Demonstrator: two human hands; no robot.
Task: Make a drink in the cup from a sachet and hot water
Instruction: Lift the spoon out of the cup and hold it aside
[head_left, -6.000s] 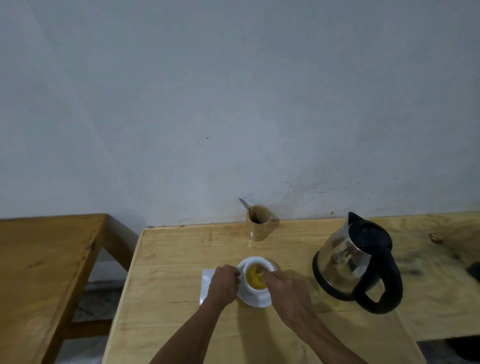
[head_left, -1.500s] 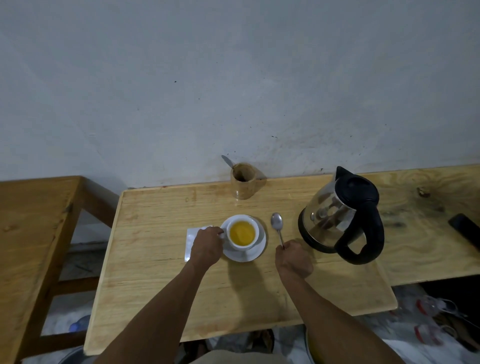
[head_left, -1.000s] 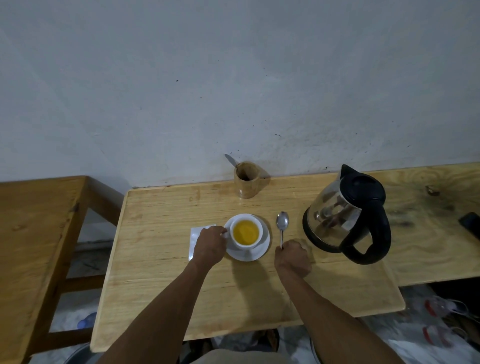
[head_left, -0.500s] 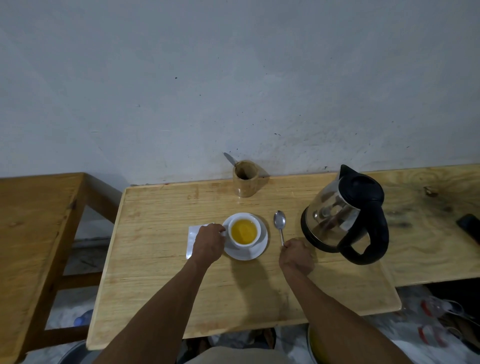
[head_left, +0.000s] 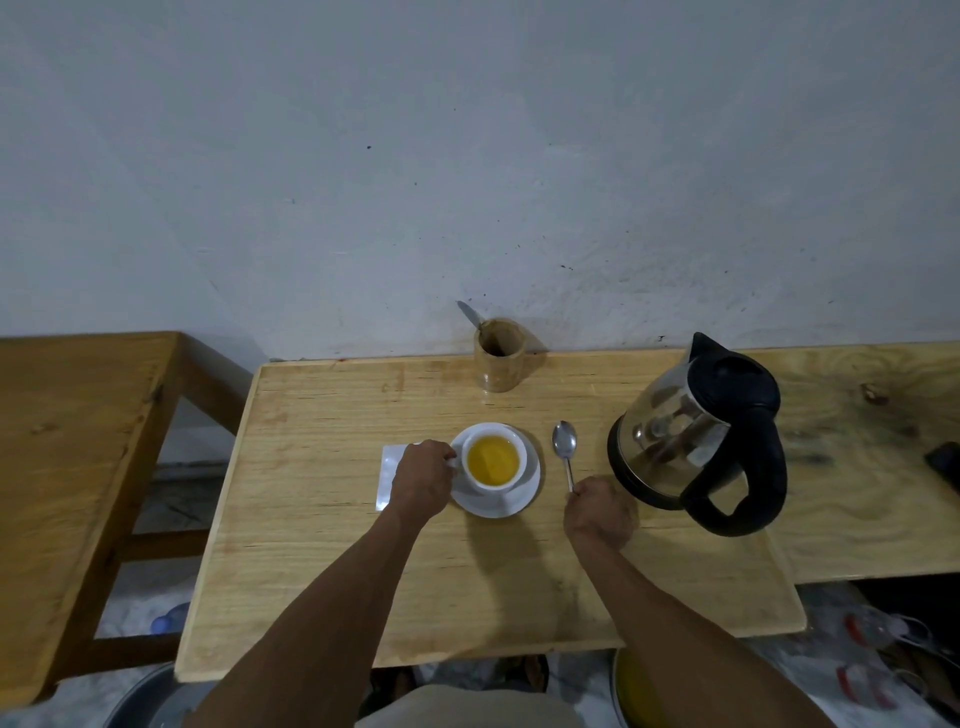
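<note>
A white cup (head_left: 493, 460) holding yellow-orange drink stands on a white saucer (head_left: 519, 501) in the middle of the wooden table (head_left: 322, 545). My left hand (head_left: 422, 480) is closed at the cup's left side, where the handle is hidden under my fingers. A metal spoon (head_left: 565, 451) lies on the table right of the saucer, bowl pointing away from me; my right hand (head_left: 597, 512) grips the end of its handle. A white sachet (head_left: 388, 475) lies flat left of the saucer, partly under my left hand. The steel and black kettle (head_left: 696, 441) stands to the right.
A small wooden holder (head_left: 500, 356) with a metal utensil sticking out stands against the wall behind the cup. A darker wooden table (head_left: 67, 441) is at the left across a gap. A dark object (head_left: 945, 465) lies at the far right edge.
Six seconds ago my right hand was at the cup, over the drink. Since then the spoon has come out and lies right of the saucer. Over the last second both hands stay nearly still.
</note>
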